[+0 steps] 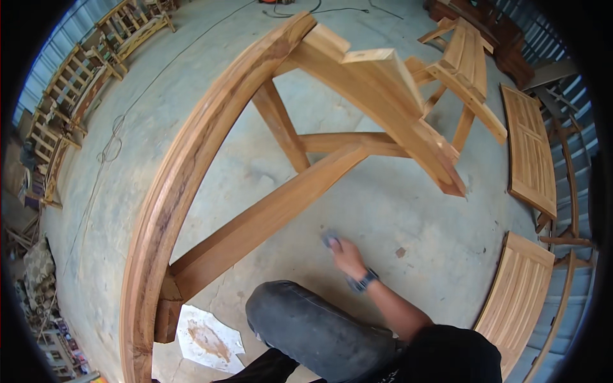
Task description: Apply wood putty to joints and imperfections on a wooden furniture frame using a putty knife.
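Wooden frame [274,210]: warm brown timber standing on the concrete floor [440,242], in front of the kneeling person; the landmark for the places below.
Curved rail [182,153]: the frame's left side, a long bowed piece with a stepped, moulded edge and dark streaks in the grain.
Straight rail [367,92]: the frame's upper right side, meeting the curved rail in a corner; paler, notched blocks sit along its outer side.
Braces: smooth, plain bars between the rails; the longest slants up from the curved rail's lower part and joins a crossbar.
Right hand [347,258]: fingers closed around a small grey object [329,240], blurred, apart from the frame, to the right of its long brace; a dark watch [363,281] on the wrist.
Left hand: out of view; cannot tell what it does.
White sheet [191,319]: on the floor beside the frame's lower end, jagged-edged, with a brown patch.
Slatted panels [530,150]: two, well to the frame's right, in similar brown.
Cable [108,150]: on the floor left of the frame, partly looped.
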`<state>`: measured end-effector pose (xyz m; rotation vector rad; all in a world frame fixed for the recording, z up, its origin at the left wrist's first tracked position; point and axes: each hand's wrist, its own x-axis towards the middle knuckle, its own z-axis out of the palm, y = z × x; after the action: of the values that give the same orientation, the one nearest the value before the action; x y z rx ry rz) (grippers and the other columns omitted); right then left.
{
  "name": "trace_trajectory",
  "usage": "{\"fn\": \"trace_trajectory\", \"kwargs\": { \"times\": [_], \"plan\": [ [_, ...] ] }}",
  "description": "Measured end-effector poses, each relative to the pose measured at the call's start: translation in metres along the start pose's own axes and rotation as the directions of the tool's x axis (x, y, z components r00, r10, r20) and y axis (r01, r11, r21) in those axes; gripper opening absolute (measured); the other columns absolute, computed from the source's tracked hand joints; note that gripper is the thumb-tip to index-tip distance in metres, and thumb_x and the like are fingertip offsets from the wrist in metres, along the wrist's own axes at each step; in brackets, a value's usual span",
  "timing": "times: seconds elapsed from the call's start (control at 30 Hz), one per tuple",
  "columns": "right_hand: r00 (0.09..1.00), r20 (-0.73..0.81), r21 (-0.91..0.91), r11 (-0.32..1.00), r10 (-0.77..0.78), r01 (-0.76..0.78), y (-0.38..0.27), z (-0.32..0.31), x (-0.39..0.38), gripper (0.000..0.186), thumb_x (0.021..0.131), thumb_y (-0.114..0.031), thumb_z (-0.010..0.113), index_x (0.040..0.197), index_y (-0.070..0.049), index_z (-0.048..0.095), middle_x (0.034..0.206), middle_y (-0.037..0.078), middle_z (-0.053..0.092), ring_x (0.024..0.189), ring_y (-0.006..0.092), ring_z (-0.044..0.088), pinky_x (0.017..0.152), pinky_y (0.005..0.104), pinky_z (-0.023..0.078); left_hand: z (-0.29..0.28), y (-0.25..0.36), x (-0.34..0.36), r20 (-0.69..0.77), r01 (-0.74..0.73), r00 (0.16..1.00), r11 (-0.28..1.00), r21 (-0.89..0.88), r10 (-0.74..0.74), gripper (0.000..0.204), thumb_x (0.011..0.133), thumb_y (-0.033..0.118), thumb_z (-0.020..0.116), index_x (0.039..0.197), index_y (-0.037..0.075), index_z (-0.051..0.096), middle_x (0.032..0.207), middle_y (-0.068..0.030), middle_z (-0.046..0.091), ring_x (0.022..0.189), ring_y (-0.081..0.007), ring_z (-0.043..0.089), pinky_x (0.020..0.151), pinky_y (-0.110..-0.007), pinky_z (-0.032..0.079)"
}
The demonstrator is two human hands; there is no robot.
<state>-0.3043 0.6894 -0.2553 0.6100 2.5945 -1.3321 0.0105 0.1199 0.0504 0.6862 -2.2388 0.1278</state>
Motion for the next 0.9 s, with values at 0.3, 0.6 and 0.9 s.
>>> {"fn": "trace_trajectory", "kwargs": {
  "times": [0.3,0.6,0.9],
  "plan": [
    [0.888,-0.451,0.708,0.567,-0.095,0.421,-0.177,-0.097,-0.032,0.02,0.108,-0.025,0.052,0.114,-0.007,0.047,0.08,0.0,0.055,0.07,0.0086,0.054,0.06,0.0246,0.046,-0.017,0.16,0.07,0.333,-0.026,0.925,0.906,-0.423,0.182,0.07,0.092,0.063,0.059,0.123,0.001,0.068,0.116,-0.0233,0.067,0.105,-0.0363,0.064,0.094,-0.048,0.05],
    [0.81,-0.565,0.796,0.155,-0.154,0.585,-0.29,-0.098,0.041,0.03,0.11,-0.035,0.047,0.1,-0.009,0.057,0.084,0.002,0.062,0.077,0.0113,0.061,0.067,0.0266,0.05,-0.009,0.216,0.082,0.328,-0.36,0.878,0.933,-0.024,0.348,0.085,0.092,0.079,0.041,0.13,0.009,0.068,0.129,-0.0184,0.066,0.115,-0.0434,0.06,0.099,-0.055,0.046],
    [0.766,-0.637,0.768,0.003,-0.084,0.64,-0.324,-0.071,0.059,0.029,0.11,-0.033,0.05,0.1,-0.007,0.059,0.088,0.003,0.065,0.078,0.0097,0.06,0.07,0.026,0.049,-0.009,0.221,0.096,0.36,-0.36,0.865,0.932,-0.039,0.349,0.079,0.093,0.075,0.046,0.125,0.008,0.071,0.128,-0.0182,0.066,0.115,-0.0421,0.061,0.099,-0.054,0.047]
  ]
}}
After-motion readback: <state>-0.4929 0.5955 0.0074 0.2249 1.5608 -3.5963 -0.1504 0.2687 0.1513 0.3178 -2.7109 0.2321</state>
